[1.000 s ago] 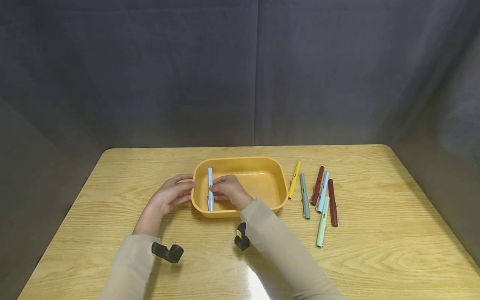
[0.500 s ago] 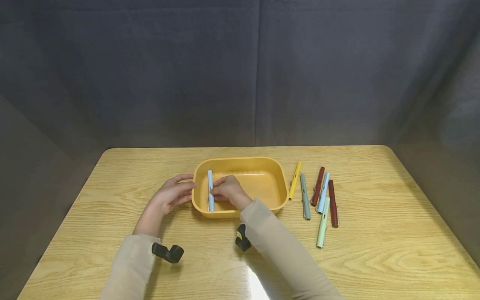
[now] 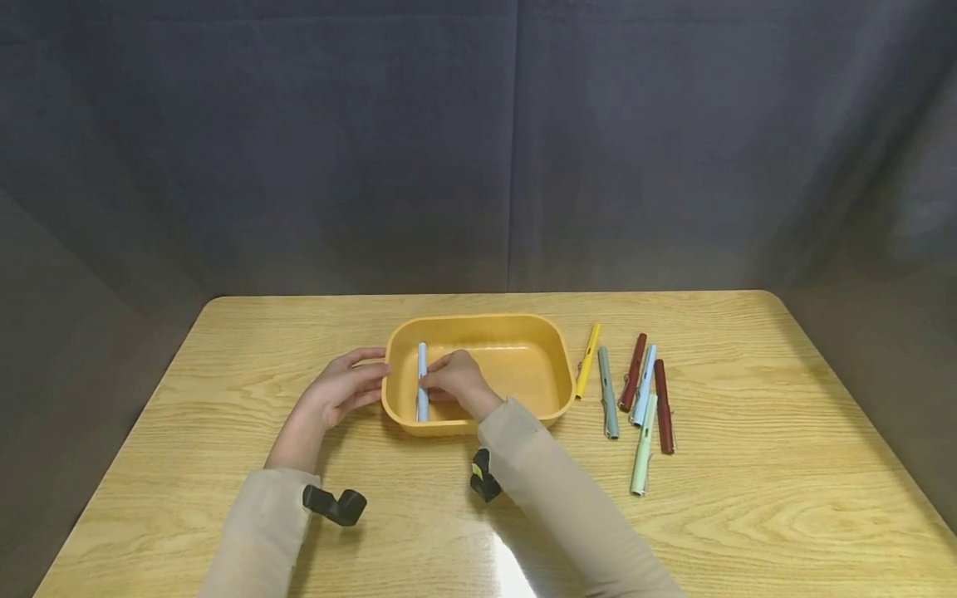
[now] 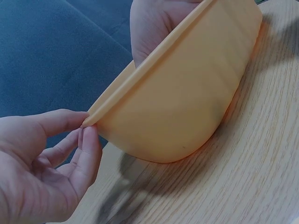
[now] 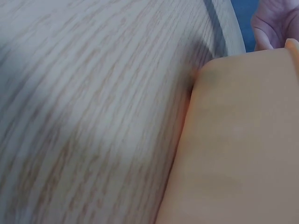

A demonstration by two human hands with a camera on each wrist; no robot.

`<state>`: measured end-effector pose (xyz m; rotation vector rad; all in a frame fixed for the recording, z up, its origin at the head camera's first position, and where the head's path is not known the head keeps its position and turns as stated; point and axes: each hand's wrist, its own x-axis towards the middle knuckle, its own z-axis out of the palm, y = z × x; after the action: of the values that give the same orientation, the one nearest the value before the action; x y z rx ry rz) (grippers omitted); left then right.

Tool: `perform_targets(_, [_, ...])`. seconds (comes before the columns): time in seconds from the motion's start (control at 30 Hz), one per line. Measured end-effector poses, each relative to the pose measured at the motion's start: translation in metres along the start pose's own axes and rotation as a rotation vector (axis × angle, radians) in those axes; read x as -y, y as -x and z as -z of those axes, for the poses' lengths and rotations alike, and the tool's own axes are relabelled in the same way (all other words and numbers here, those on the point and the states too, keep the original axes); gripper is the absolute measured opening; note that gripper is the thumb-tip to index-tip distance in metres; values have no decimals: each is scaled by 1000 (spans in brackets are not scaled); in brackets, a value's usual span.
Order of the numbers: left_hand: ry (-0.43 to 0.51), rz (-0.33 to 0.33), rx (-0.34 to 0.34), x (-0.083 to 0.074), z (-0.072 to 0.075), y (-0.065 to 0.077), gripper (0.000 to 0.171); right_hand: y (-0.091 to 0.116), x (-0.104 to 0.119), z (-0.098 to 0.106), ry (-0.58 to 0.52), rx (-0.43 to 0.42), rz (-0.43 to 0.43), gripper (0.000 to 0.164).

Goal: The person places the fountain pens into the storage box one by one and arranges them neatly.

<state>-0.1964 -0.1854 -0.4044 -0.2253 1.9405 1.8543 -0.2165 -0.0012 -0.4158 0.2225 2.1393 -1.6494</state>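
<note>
In the head view, a yellow-orange plastic tub sits on the table. My left hand is at its left end; in the left wrist view the thumb and fingers of that left hand pinch the rim. Inside the tub's left part, my right hand holds a light blue capped pen with a clip, pinched near its middle. The pen lies lengthwise from far to near. From the left wrist, my right hand shows partly behind the tub wall.
To the right of the tub lie several more capped pens: yellow, grey-green, light blue, pale green, and two dark red, one beside the light blue one and another at the far right.
The light blue pen has shifted slightly toward the near side and a little right in the tub, in my right hand. My left hand stays at the rim.
</note>
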Motion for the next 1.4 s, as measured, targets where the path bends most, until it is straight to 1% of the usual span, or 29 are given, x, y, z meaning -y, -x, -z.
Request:
perform_targets(0.23, [4,-3,-17,1,-1,0,59,0,0,2,22,-17,15,30])
perform_targets(0.4, [19,-33,-18,3,-2,2,62,-1,0,7,-26,-4,16,33])
perform_targets(0.47, [11,-34,-26,3,-2,2,63,0,2,12,-54,18,12,34])
perform_targets(0.53, [-4,-20,-47,2,-3,1,61,2,4,18,-80,45,18,35])
perform_targets(0.6, [-30,-4,-70,2,-4,0,58,5,8,26,-97,72,19,36])
perform_targets(0.7, [-39,6,-74,1,-3,-2,57,10,15,41,-123,99,19,38])
perform_targets(0.87, [-30,11,-70,2,-2,-2,57,20,26,78,-120,127,40,43])
perform_targets(1.03, [-30,6,-71,4,0,-3,58,33,25,130,-56,108,101,46])
perform_targets(1.1, [-33,6,-77,5,1,-3,57,37,19,155,-38,92,118,48])
perform_targets(1.2, [-42,9,-82,5,1,-3,56,41,6,193,-39,70,134,51])
perform_targets(1.23, [-43,8,-82,5,2,-3,56,42,0,207,-74,72,141,49])
perform_targets(1.33, [-40,8,-84,4,2,-2,56,48,-14,241,-116,56,138,54])
perform_targets(1.4, [-34,7,-85,4,1,-1,57,52,-22,261,-164,41,116,53])
